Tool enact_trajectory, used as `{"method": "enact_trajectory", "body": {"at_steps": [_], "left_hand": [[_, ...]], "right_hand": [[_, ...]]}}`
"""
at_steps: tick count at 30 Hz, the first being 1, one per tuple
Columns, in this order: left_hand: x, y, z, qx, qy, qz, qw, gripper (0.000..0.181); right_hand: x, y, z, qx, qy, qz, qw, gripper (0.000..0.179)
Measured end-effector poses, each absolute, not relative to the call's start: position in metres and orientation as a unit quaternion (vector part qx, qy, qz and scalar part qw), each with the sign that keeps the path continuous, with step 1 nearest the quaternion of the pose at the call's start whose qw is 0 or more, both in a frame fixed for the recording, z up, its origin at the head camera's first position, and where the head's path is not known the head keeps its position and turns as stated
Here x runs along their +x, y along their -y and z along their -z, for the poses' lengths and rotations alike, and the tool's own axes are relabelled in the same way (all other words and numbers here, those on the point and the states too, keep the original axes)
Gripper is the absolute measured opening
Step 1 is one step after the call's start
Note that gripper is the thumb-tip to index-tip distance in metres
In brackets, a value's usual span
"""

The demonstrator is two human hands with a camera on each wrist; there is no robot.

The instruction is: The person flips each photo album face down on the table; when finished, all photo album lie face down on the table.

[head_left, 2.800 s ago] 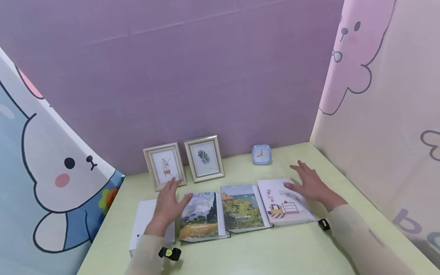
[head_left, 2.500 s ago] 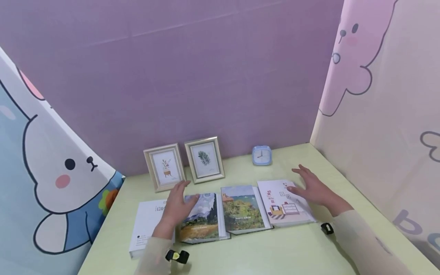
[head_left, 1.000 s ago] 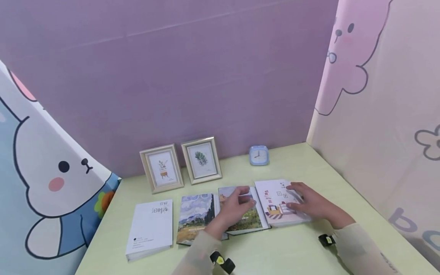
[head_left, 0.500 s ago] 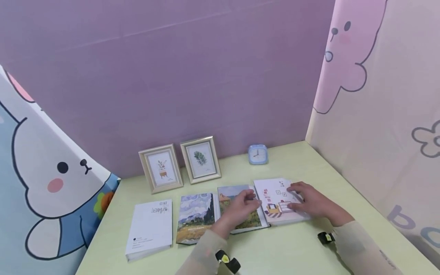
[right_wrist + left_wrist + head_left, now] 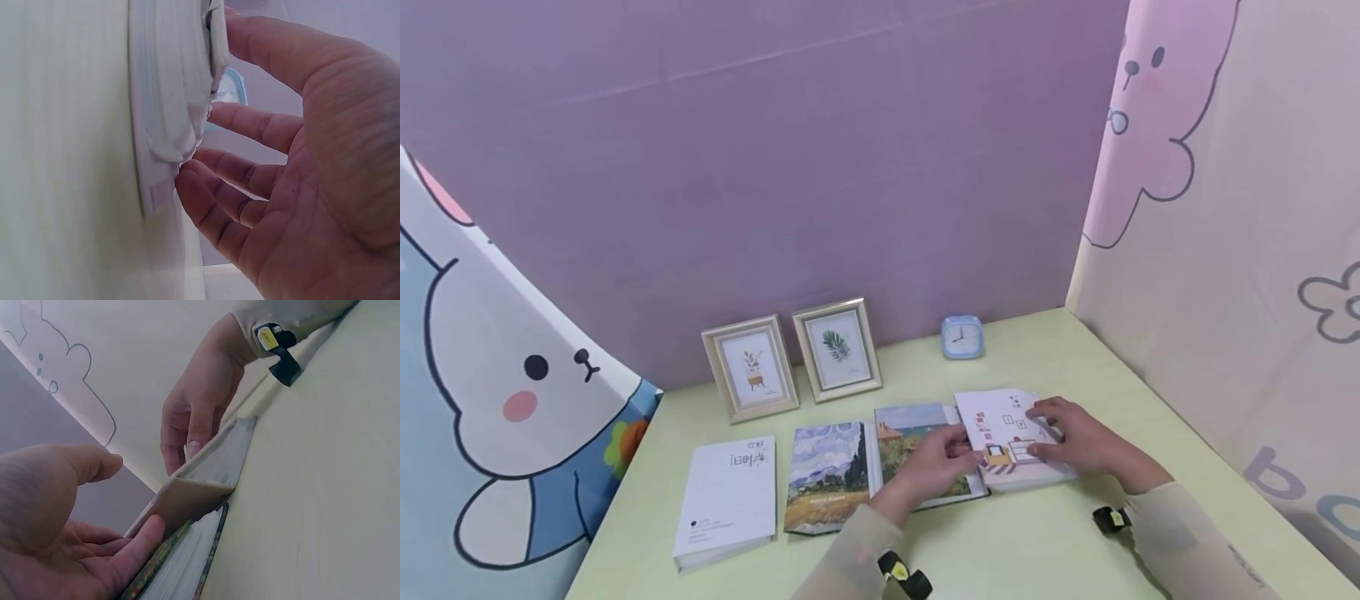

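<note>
A white photo album point(image 5: 1007, 425) with a drawn room on its cover lies at the right of a row of albums. My right hand point(image 5: 1086, 442) touches its right side, thumb and fingertips along the cover and page edges; in the right wrist view the loosely bent fingers point(image 5: 259, 125) meet the page edges point(image 5: 175, 81). My left hand point(image 5: 928, 467) is above the landscape album point(image 5: 904, 417). Its relaxed fingers point(image 5: 140, 547) reach the white album's brown-shaded spine point(image 5: 181, 503) in the left wrist view, with the thumb apart from it.
Another landscape album point(image 5: 827, 475) and a white album point(image 5: 726, 496) lie to the left. Two picture frames point(image 5: 752, 367) stand behind, beside a blue alarm clock point(image 5: 962, 337). A purple wall point(image 5: 775, 167) backs the pale green table point(image 5: 1000, 550).
My left hand has moved right from above the left albums to the white album's spine. My right hand has lowered onto that album's right side. The albums look unmoved.
</note>
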State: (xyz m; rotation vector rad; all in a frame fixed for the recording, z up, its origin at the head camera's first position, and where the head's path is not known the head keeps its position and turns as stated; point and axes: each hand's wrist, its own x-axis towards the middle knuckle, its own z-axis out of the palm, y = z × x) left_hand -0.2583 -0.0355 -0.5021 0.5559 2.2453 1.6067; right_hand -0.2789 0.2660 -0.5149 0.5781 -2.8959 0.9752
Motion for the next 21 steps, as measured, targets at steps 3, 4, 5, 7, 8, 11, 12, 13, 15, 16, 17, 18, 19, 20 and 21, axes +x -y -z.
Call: {"method": "enact_trajectory", "body": {"at_steps": [3, 4, 5, 7, 8, 11, 12, 13, 15, 16, 17, 18, 19, 20, 21], "left_hand": [[-0.2574, 0.0347, 0.5029, 0.191, -0.787, -0.565, 0.158, 0.061], [-0.257, 0.0345, 0.5032, 0.19, -0.786, -0.566, 0.158, 0.062], [-0.2567, 0.0342, 0.503, 0.188, -0.786, -0.567, 0.157, 0.062], [-0.2559, 0.0336, 0.5032, 0.185, -0.785, -0.571, 0.155, 0.064], [-0.2557, 0.0333, 0.5035, 0.186, -0.783, -0.573, 0.154, 0.065], [-0.2551, 0.0319, 0.5038, 0.19, -0.778, -0.579, 0.151, 0.068], [-0.2548, 0.0314, 0.5043, 0.191, -0.776, -0.582, 0.151, 0.069], [-0.2548, 0.0308, 0.5045, 0.194, -0.773, -0.585, 0.15, 0.069], [-0.2542, 0.0297, 0.5045, 0.195, -0.769, -0.59, 0.149, 0.069], [-0.2538, 0.0293, 0.5046, 0.194, -0.768, -0.592, 0.149, 0.069], [-0.2533, 0.0288, 0.5046, 0.194, -0.764, -0.596, 0.151, 0.069], [-0.2527, 0.0283, 0.5045, 0.193, -0.762, -0.599, 0.152, 0.07], [-0.252, 0.0277, 0.5039, 0.192, -0.759, -0.603, 0.154, 0.07], [-0.2512, 0.0274, 0.5035, 0.193, -0.757, -0.605, 0.154, 0.071], [-0.2504, 0.0272, 0.5029, 0.195, -0.757, -0.605, 0.152, 0.072]], "right_hand": [[-0.2787, -0.2664, 0.5149, 0.189, 0.93, -0.315, 0.017, 0.063], [-0.2787, -0.2664, 0.5151, 0.186, 0.93, -0.316, 0.016, 0.062], [-0.2785, -0.2664, 0.5151, 0.186, 0.93, -0.318, 0.016, 0.063], [-0.2779, -0.2666, 0.5151, 0.184, 0.93, -0.319, 0.014, 0.063], [-0.2777, -0.2665, 0.5152, 0.18, 0.93, -0.321, 0.013, 0.063], [-0.2774, -0.2668, 0.5156, 0.177, 0.93, -0.324, 0.01, 0.062], [-0.2777, -0.267, 0.516, 0.174, 0.93, -0.324, 0.009, 0.062], [-0.2777, -0.2673, 0.5162, 0.175, 0.929, -0.325, 0.009, 0.062], [-0.2779, -0.2679, 0.5165, 0.173, 0.929, -0.328, 0.009, 0.062], [-0.2779, -0.2678, 0.5165, 0.172, 0.927, -0.332, 0.009, 0.061], [-0.2779, -0.2679, 0.5167, 0.172, 0.926, -0.336, 0.009, 0.061], [-0.2781, -0.268, 0.5168, 0.171, 0.924, -0.342, 0.008, 0.06], [-0.2781, -0.2681, 0.5169, 0.172, 0.922, -0.348, 0.007, 0.06], [-0.2783, -0.268, 0.5172, 0.169, 0.92, -0.355, 0.004, 0.059], [-0.2784, -0.268, 0.5173, 0.167, 0.917, -0.361, 0.001, 0.059]]}}
